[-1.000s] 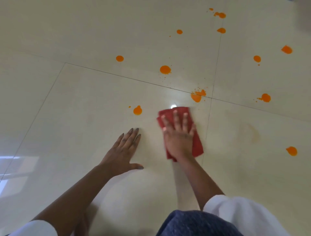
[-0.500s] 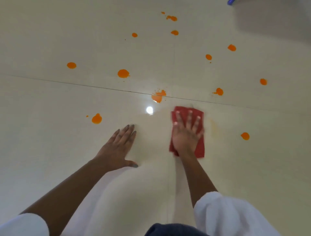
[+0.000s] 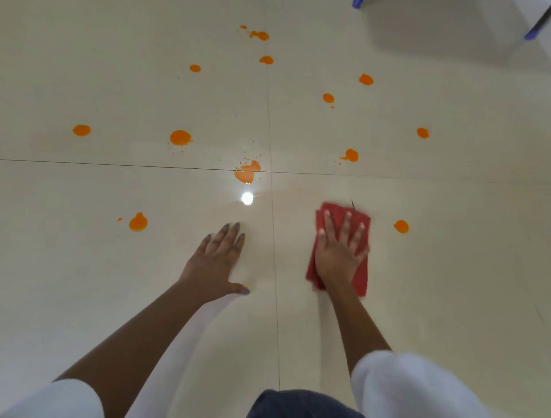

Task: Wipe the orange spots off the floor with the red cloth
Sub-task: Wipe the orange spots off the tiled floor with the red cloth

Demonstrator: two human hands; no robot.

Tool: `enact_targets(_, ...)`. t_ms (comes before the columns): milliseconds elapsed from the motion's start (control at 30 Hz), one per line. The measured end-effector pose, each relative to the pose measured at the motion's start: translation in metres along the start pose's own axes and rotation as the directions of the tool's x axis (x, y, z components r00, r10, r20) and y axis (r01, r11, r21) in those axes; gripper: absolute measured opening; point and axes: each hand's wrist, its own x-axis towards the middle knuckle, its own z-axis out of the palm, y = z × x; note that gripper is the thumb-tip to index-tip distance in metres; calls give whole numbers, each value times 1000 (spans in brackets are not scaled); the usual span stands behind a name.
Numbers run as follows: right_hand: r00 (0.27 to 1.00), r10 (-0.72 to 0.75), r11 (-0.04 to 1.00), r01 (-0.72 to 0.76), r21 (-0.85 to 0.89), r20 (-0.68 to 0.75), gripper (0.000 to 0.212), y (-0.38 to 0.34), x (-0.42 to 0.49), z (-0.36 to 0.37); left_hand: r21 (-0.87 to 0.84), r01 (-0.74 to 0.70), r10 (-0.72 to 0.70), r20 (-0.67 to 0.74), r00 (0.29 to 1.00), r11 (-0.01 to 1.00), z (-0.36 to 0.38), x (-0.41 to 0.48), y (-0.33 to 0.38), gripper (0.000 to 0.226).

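Note:
My right hand lies flat with spread fingers on the folded red cloth, pressing it onto the cream tile floor. My left hand rests palm down on the floor to the left of it, empty. An orange spot sits just right of the cloth. A splattered orange spot lies on the tile joint above my left hand, and another orange spot is to the left. Several more orange spots are scattered farther away.
A bright light reflection shines on the glossy tile between the hands and the splatter. Blue furniture feet and a grey shadow sit at the top right. My knees in white and dark cloth are at the bottom edge.
My right hand has slid the red cloth to the right, across the tile joint and closer to the spot on the right. My left hand has stayed planted on the floor.

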Motion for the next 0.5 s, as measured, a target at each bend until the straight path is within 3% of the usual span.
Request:
enact_targets(67,999,-26,1000,26,4,-42,52,-7,-49,9,-27,17,-17,-22,1000,1000,1,-11,-7,108)
enact_targets(133,975,-221,975,221,-15,5,53,-37,-98,23,-12,40,-40,-36,999,999,2,-33,-25,107)
enact_targets(233,823,-564,823,567,-43,66,53,-104,-125,37,-14,127,-127,-41,991,992,8,-72,-59,114)
enact_targets(333,724,-681,715,690,-113,107,49,-141,-77,34,-63,191,-192,-9,981,980,10,-101,-79,112)
enact_targets(433,858,-507,854,513,-84,83,49,-136,-59,34,-100,237,-237,3,971,966,11,-120,-92,107)
enact_targets(500,873,-484,872,487,-54,66,50,-136,-100,36,-114,282,-284,-3,959,953,11,-130,-101,105)
